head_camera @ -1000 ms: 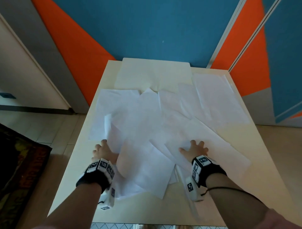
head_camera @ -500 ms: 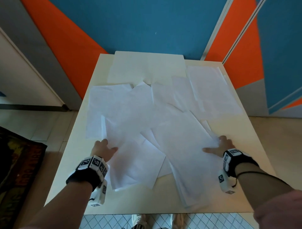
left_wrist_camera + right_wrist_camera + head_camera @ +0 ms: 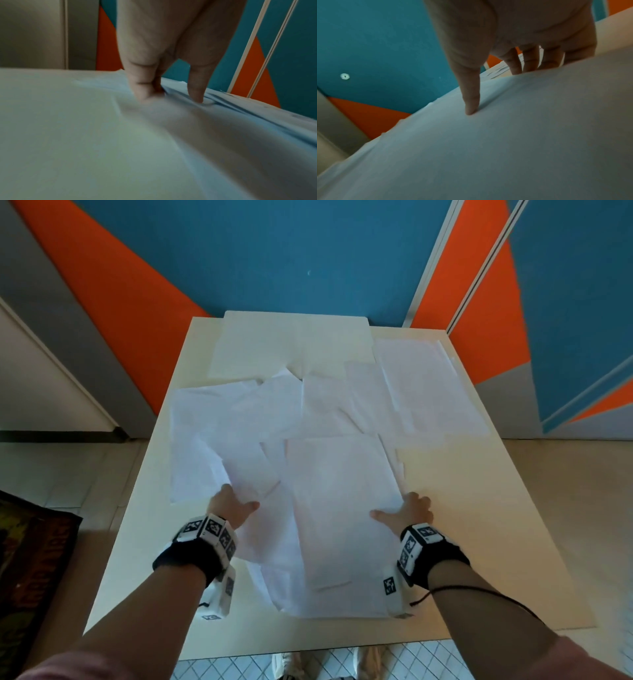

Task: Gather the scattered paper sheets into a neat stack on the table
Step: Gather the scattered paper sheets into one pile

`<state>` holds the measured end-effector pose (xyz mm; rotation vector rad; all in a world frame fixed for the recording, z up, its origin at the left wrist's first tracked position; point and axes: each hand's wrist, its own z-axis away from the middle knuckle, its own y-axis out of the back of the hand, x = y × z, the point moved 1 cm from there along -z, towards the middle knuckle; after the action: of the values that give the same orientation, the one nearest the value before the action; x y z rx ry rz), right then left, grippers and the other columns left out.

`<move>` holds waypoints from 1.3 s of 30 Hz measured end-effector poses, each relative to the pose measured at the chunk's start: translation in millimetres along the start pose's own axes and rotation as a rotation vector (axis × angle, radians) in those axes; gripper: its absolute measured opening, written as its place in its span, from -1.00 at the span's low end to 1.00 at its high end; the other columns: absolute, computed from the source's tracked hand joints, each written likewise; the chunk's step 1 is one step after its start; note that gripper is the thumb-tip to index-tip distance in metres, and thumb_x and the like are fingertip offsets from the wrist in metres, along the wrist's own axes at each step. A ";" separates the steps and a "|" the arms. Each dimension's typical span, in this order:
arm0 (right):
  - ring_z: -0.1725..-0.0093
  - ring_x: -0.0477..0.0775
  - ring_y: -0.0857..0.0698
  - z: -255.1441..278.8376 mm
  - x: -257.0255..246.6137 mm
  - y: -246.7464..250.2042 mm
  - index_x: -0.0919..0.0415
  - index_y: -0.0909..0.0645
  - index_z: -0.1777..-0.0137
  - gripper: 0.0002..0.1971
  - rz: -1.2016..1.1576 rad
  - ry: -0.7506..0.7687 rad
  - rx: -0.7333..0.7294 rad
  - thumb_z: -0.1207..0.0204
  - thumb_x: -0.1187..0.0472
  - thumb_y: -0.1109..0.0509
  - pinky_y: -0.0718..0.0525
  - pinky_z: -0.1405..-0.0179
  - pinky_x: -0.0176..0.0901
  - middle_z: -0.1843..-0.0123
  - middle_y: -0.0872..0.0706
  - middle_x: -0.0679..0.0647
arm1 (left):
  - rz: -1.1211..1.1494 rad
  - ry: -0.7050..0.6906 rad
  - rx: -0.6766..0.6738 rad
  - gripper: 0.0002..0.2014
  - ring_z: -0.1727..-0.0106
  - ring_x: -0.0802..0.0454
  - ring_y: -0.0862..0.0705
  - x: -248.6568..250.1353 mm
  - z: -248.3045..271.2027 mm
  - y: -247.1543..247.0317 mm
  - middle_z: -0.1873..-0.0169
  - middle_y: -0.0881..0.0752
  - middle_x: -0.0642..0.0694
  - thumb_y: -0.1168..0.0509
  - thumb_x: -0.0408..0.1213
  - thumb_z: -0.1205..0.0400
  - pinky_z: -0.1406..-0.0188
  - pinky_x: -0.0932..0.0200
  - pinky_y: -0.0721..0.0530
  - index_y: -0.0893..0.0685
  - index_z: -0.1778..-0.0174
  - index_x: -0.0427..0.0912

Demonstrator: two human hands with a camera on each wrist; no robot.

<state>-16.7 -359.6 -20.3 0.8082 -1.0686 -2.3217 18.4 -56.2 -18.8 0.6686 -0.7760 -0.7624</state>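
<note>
Paper sheets (image 3: 329, 474) lie under both our hands. Our left hand (image 3: 230, 506) presses its straight fingers (image 3: 144, 86) and thumb down onto the sheets at about seven o'clock of the spread, rumpling the paper there. Our right hand (image 3: 407, 510) sits at about five o'clock — thumb (image 3: 471, 94) pressed on top of a sheet, fingers (image 3: 530, 59) reaching past its right edge, though we cannot tell whether they curl under it. Between the hands a loosely squared pile runs toward six o'clock, near the front edge of the table (image 3: 479, 508). Outward, more sheets fan across the middle, overlapping at odd angles, with a few toward twelve and one o'clock — well apart from our hands. Beyond the table stands a wall (image 3: 274, 251) of blue and orange panels.
</note>
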 end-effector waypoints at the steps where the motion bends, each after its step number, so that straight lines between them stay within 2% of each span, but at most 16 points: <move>1: -0.46 0.36 -0.38 3.2 -5.9 -7.4 0.32 -0.24 -0.48 -0.09 -0.012 0.038 -0.013 -0.25 -0.11 -0.57 -0.44 -0.42 0.15 -0.47 -0.31 0.27 | -0.015 -0.038 -0.026 -0.36 -0.44 -0.27 -0.50 7.2 3.7 -6.4 -0.39 -0.53 -0.38 -0.37 -0.11 -0.54 -0.36 0.02 -0.45 -0.38 -0.41 -0.45; 5: -0.43 0.33 -0.40 10.6 -17.8 -17.6 0.29 -0.26 -0.45 -0.15 0.014 0.106 -0.033 -0.28 -0.09 -0.54 -0.49 -0.36 0.12 -0.43 -0.39 0.24 | -0.197 -0.093 -0.097 -0.38 -0.50 -0.19 -0.47 19.0 2.6 -8.2 -0.47 -0.49 -0.32 -0.22 -0.02 -0.63 -0.41 0.10 -0.42 -0.36 -0.47 -0.43; 8: -0.42 0.32 -0.37 2.8 -16.1 -4.0 0.25 -0.30 -0.45 -0.19 0.056 0.101 0.026 -0.29 -0.10 -0.52 -0.47 -0.36 0.17 -0.42 -0.36 0.23 | -0.282 -0.046 0.010 -0.35 -0.45 -0.24 -0.50 18.0 -16.9 20.2 -0.42 -0.52 -0.34 -0.19 0.07 -0.61 -0.38 0.02 -0.48 -0.45 -0.43 -0.41; 11: -0.43 0.33 -0.33 -8.3 -13.7 11.7 0.24 -0.34 -0.44 -0.25 0.079 0.097 0.065 -0.33 -0.07 -0.50 -0.43 -0.36 0.18 -0.43 -0.33 0.25 | -0.095 0.018 0.161 -0.42 -0.38 -0.33 -0.50 24.9 -42.9 49.7 -0.41 -0.44 -0.36 -0.27 -0.03 -0.59 -0.37 -0.12 -0.49 -0.46 -0.41 -0.39; 16: -0.44 0.35 -0.32 -27.4 -14.3 15.9 0.25 -0.29 -0.49 -0.23 0.118 0.128 0.027 -0.37 -0.09 -0.47 -0.40 -0.37 0.11 -0.45 -0.31 0.27 | 0.194 0.245 0.226 -0.29 -0.47 -0.40 -0.41 33.1 -86.2 69.8 -0.51 -0.32 -0.36 -0.33 -0.09 -0.54 -0.43 -0.27 -0.39 -0.22 -0.54 -0.31; 19: -0.43 0.33 -0.35 -36.8 -16.3 15.4 0.26 -0.29 -0.50 -0.22 0.116 0.147 0.020 -0.36 -0.09 -0.47 -0.43 -0.40 0.12 -0.45 -0.30 0.25 | 0.193 0.191 0.252 -0.17 -0.55 -0.38 -0.31 44.5 -108.1 69.7 -0.58 -0.22 -0.33 -0.37 -0.12 -0.53 -0.49 -0.33 -0.32 -0.07 -0.62 -0.22; 21: -0.39 0.32 -0.44 -42.3 -17.5 15.2 0.29 -0.32 -0.46 -0.24 0.054 0.162 -0.007 -0.35 -0.06 -0.49 -0.50 -0.36 0.10 -0.42 -0.33 0.24 | 0.205 0.164 0.235 -0.19 -0.55 -0.37 -0.34 50.9 -117.0 69.3 -0.57 -0.27 -0.35 -0.37 -0.15 -0.55 -0.49 -0.28 -0.33 -0.08 -0.62 -0.25; 24: -0.20 0.24 -0.56 -49.1 -20.3 14.5 0.31 -0.40 -0.29 -0.39 0.005 0.221 -0.042 -0.36 -0.01 -0.50 -0.55 -0.16 -0.02 -0.28 -0.46 0.22 | 0.211 0.130 0.157 -0.41 -0.39 -0.33 -0.55 46.7 -117.6 66.9 -0.38 -0.54 -0.39 -0.37 -0.34 -0.53 -0.39 -0.10 -0.51 -0.36 -0.47 -0.36; 27: 0.05 0.13 -0.53 -55.3 -20.5 16.5 0.23 -0.38 -0.03 -0.58 0.039 0.285 -0.051 -0.39 0.00 -0.47 -0.48 0.08 -0.13 -0.05 -0.58 0.17 | 0.146 0.112 0.128 -0.55 -0.18 -0.29 -0.71 40.8 -96.4 58.0 -0.14 -0.73 -0.39 -0.43 -0.42 -0.44 -0.25 -0.09 -0.67 -0.56 -0.26 -0.38; 30: 0.16 0.11 -0.52 -62.9 -20.4 21.6 0.17 -0.35 0.13 -0.64 0.080 0.305 -0.061 -0.40 -0.01 -0.45 -0.43 0.22 -0.15 0.21 -0.54 0.05 | 0.015 0.080 -0.059 -0.63 0.22 -0.21 -0.79 36.5 -62.0 40.0 0.40 -0.79 -0.29 -0.50 -0.42 -0.37 0.20 0.06 -0.75 -0.66 -0.06 -0.49; 31: 0.19 0.12 -0.54 -65.0 -21.6 25.5 0.14 -0.35 0.21 -0.67 0.084 0.298 -0.057 -0.41 -0.02 -0.43 -0.44 0.28 -0.14 0.28 -0.52 0.02 | -0.031 0.093 -0.146 -0.58 0.33 -0.16 -0.75 35.3 -49.7 35.7 0.47 -0.77 -0.23 -0.53 -0.34 -0.37 0.32 0.13 -0.70 -0.67 -0.08 -0.50; 32: 0.19 0.14 -0.56 -68.9 -23.2 29.8 0.11 -0.34 0.28 -0.68 0.089 0.285 -0.043 -0.42 -0.02 -0.41 -0.46 0.29 -0.13 0.31 -0.52 0.01 | -0.085 0.113 -0.189 -0.47 0.30 -0.14 -0.72 32.1 -42.5 33.3 0.34 -0.79 -0.23 -0.54 -0.19 -0.37 0.29 0.14 -0.67 -0.65 -0.14 -0.47; 33: 0.13 0.17 -0.59 -72.9 -25.5 35.8 0.11 -0.35 0.31 -0.70 0.081 0.285 0.004 -0.44 0.00 -0.39 -0.50 0.22 -0.11 0.26 -0.54 0.04 | -0.144 0.122 -0.159 -0.33 0.13 -0.17 -0.71 30.2 -39.1 34.1 0.08 -0.78 -0.28 -0.53 -0.02 -0.35 0.12 0.09 -0.66 -0.59 -0.23 -0.43; 35: -0.14 0.25 -0.55 -86.5 -30.9 50.6 0.19 -0.48 0.14 -0.82 0.069 0.310 0.109 -0.47 0.08 -0.36 -0.55 -0.04 -0.02 -0.02 -0.55 0.16 | -0.192 0.137 0.054 -0.13 -0.27 -0.27 -0.57 30.0 -35.8 44.0 -0.30 -0.55 -0.35 -0.45 0.21 -0.33 -0.22 -0.11 -0.55 -0.43 -0.38 -0.35; 37: -0.35 0.28 -0.41 -103.0 -34.7 64.4 0.22 -0.50 -0.24 -0.66 0.110 0.345 0.173 -0.50 0.13 -0.35 -0.48 -0.25 0.06 -0.32 -0.43 0.23 | -0.181 0.106 0.254 -0.15 -0.42 -0.33 -0.41 32.8 -37.0 51.4 -0.43 -0.38 -0.34 -0.36 0.22 -0.41 -0.32 -0.24 -0.45 -0.33 -0.50 -0.23; 39: -0.45 0.28 -0.32 -117.1 -38.8 75.0 0.15 -0.38 -0.46 -0.51 0.171 0.364 0.157 -0.54 0.09 -0.30 -0.41 -0.36 0.11 -0.48 -0.32 0.21 | -0.143 0.080 0.261 -0.28 -0.48 -0.35 -0.33 31.7 -43.5 49.8 -0.51 -0.29 -0.30 -0.32 0.13 -0.50 -0.38 -0.27 -0.40 -0.32 -0.54 -0.08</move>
<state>101.8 -441.3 -10.5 1.1022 -1.1141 -1.8743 85.9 -43.4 6.7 0.9926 -0.7667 -0.7656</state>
